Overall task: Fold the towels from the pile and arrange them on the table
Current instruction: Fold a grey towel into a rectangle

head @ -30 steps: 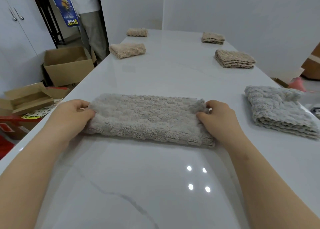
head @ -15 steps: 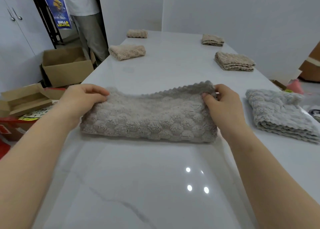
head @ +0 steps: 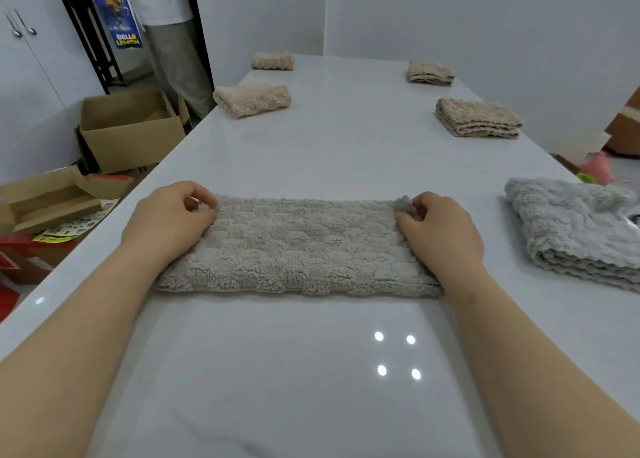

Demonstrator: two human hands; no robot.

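pinching 1 towel (head: pixel 298 246): l hand (head: pixel 169 215), r hand (head: pixel 440 231); 4 folded towels (head: pixel 252 99) (head: pixel 273 60) (head: pixel 430 72) (head: pixel 479 117), 1 pile (head: pixel 575 225).

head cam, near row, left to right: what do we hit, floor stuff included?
open cardboard box on the floor → left hand → flat towel, gripped at both ends → right hand → grey towel pile
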